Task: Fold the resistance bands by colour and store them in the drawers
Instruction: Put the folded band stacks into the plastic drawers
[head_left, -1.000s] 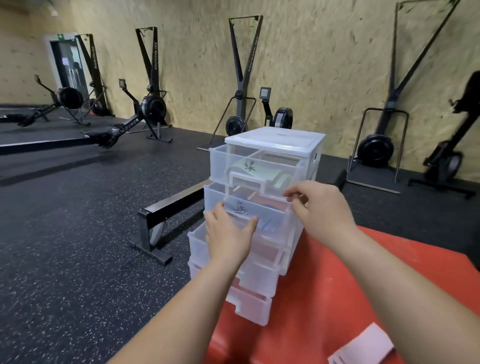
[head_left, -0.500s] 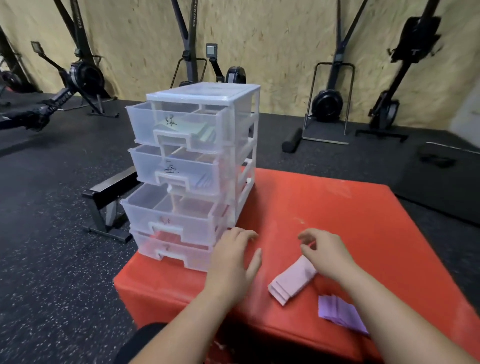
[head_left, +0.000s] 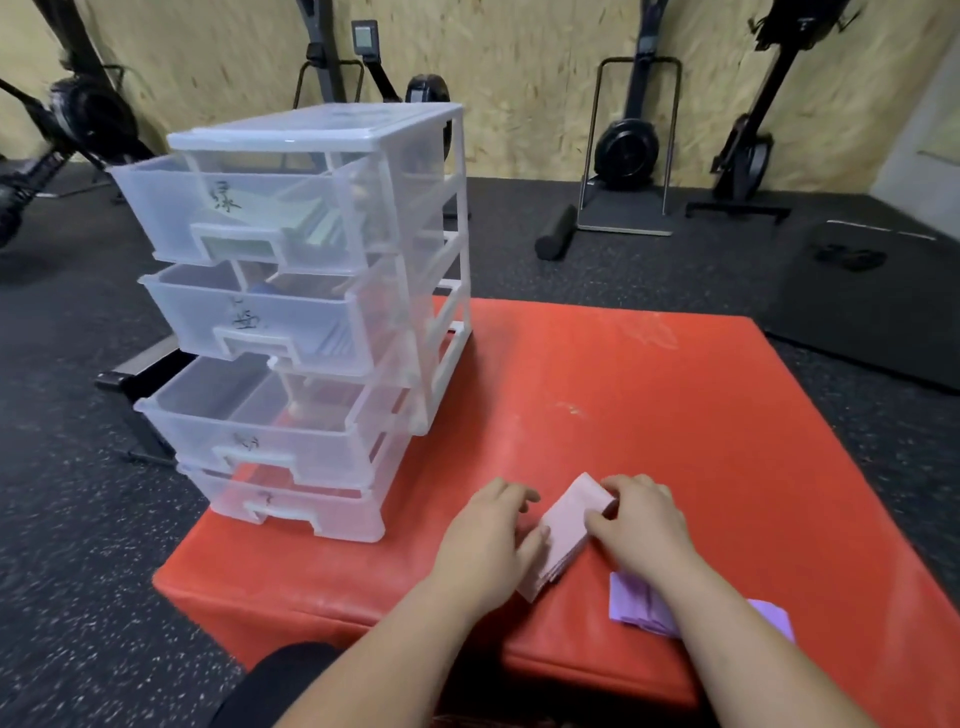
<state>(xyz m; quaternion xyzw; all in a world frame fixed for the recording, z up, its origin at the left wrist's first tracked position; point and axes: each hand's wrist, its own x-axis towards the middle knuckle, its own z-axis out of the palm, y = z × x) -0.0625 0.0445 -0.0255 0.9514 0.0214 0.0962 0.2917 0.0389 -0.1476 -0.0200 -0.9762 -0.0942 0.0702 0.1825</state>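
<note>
Closing in since half a second ago, both now touch the pink band (head_left: 569, 525). Nearest me, the purple band (head_left: 631, 605) lies lower right on the red table (head_left: 649, 395). The right grip (head_left: 641, 530) pinches the pink band's far end. The left grip (head_left: 488, 540) stays relaxed, thumb against its edge. The drawers (head_left: 291, 312) stand upper left, partly pulled out.

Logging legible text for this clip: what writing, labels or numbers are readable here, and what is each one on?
"绿": handwritten on the top drawer front.
Second drawer: one handwritten character, possibly "蓝", too blurred to confirm.
Third drawer and bottom drawer: handwritten marks, unreadable.
Machine monitor by the wall: nothing legible.
</note>
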